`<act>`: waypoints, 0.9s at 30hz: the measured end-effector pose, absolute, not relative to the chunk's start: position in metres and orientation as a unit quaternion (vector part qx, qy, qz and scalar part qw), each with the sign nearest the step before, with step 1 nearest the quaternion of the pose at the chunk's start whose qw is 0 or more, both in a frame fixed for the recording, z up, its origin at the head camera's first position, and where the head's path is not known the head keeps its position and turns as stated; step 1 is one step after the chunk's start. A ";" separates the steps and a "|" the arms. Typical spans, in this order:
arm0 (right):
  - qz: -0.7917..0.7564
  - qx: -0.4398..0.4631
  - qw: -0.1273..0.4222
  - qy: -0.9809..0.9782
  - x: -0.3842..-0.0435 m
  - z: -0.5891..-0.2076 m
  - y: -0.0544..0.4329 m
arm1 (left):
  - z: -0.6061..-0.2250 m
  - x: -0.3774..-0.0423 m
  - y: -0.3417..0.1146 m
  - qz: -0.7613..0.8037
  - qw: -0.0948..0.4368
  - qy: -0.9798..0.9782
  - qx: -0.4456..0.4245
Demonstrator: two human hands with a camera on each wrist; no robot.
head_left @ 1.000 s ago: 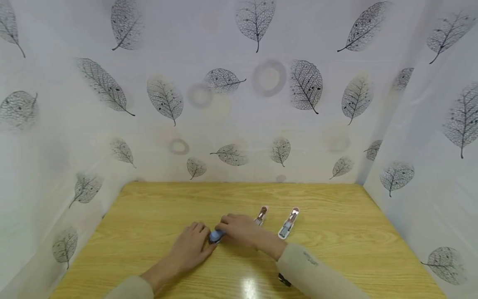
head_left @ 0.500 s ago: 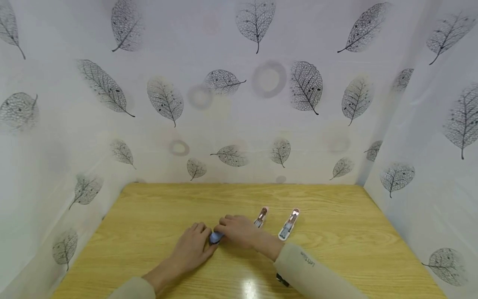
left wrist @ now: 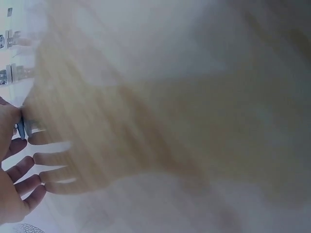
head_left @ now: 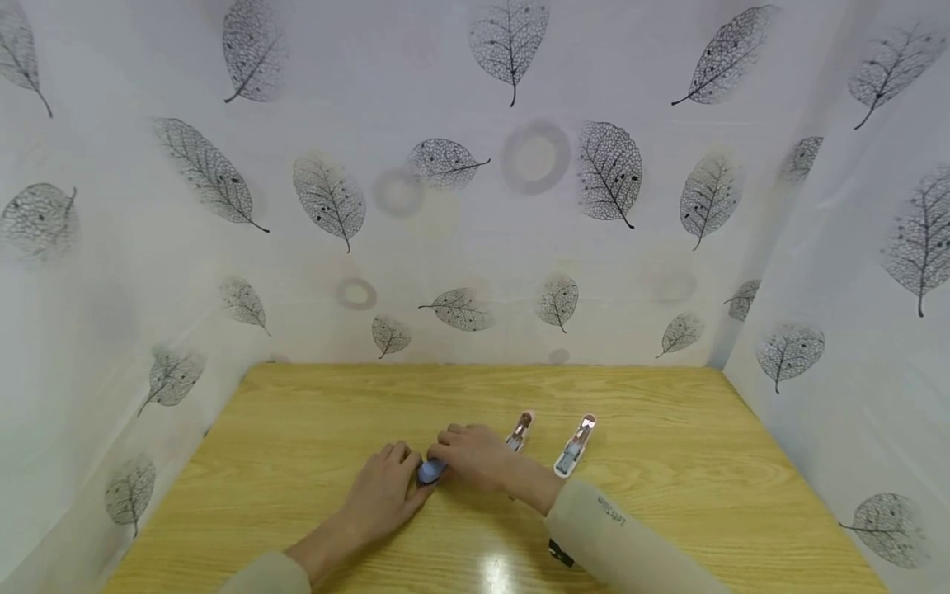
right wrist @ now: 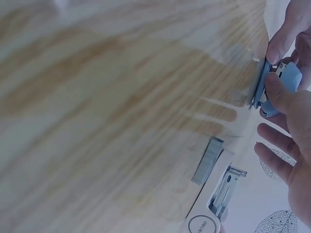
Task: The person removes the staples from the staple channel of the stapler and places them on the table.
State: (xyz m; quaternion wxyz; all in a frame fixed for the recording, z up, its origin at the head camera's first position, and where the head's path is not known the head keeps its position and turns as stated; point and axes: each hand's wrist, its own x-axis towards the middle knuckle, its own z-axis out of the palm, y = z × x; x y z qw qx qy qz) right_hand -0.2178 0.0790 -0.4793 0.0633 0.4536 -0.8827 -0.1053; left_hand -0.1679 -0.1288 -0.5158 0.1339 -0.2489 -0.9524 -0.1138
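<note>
A small blue stapler [head_left: 431, 471] stands on the table between my two hands. My left hand [head_left: 380, 495] holds its left end between thumb and index finger. From the other side, my right hand [head_left: 475, 455] pinches it, the thumb on the metal part below the blue cover [right wrist: 290, 77] in the right wrist view. The other right-hand fingers are spread and hold nothing. In the left wrist view only a sliver of the stapler [left wrist: 21, 127] shows beside the left thumb and fingers. Much of the stapler is hidden under the hands in the head view.
Two more staplers lie right of the hands: a pinkish one [head_left: 522, 429], partly behind the right hand, and a white-edged one [head_left: 575, 445]. A dark object [head_left: 562, 553] shows beneath the right sleeve. Leaf-patterned sheets [head_left: 475, 247] enclose the wooden table [head_left: 334, 396].
The hands and the blue stapler stay nearly in place. The right forearm has shifted slightly left, and the right fingers have moved a little on the stapler.
</note>
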 end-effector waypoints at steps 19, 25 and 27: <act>0.006 0.444 0.055 -0.894 -0.221 -0.479 0.092 | -0.512 -0.165 -0.128 -0.125 0.146 -0.948 -0.254; 0.002 0.427 0.058 -0.903 -0.225 -0.475 0.099 | -0.510 -0.163 -0.127 -0.123 0.151 -0.947 -0.256; 0.000 0.423 0.061 -0.904 -0.226 -0.474 0.100 | -0.510 -0.163 -0.127 -0.122 0.154 -0.946 -0.257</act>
